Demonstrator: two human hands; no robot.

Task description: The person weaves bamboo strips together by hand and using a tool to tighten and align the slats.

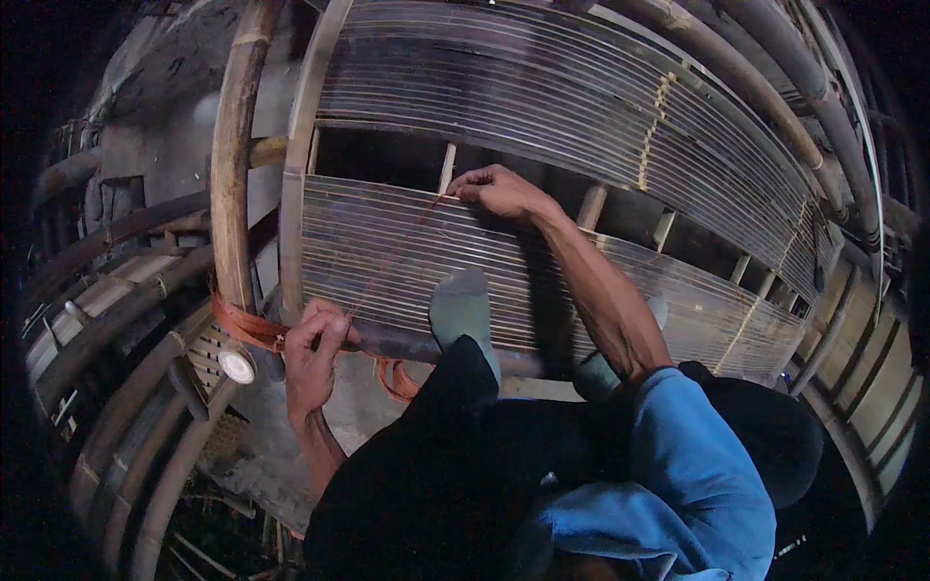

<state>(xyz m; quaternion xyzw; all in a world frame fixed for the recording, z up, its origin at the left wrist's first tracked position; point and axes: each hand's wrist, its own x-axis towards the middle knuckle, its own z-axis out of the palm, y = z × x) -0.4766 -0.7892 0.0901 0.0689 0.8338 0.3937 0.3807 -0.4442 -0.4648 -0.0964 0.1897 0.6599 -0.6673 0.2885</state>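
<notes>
A thin reddish string [387, 257] stretches slantwise over a panel of narrow pale slats [368, 218]. At its upper end, my right hand [499, 192] pinches with thumb and forefinger beside the panel's top slat. Its lower end runs to my left hand [318, 351], whose fingers are closed on it near the lower dark pole [402, 343]. Left of that hand, a flat bundle of orange-red strands [247, 327] loops around an upright bamboo post [232, 165]. More orange strands [397, 380] hang in a coil below the pole.
My sock-covered foot [460, 305] presses on the slats, the other foot [596, 376] farther right. A second slatted panel [542, 82] lies beyond a dark gap with short wooden pegs. Bamboo poles [126, 232] frame the left side, and a round pale disc [235, 364] sits near the post.
</notes>
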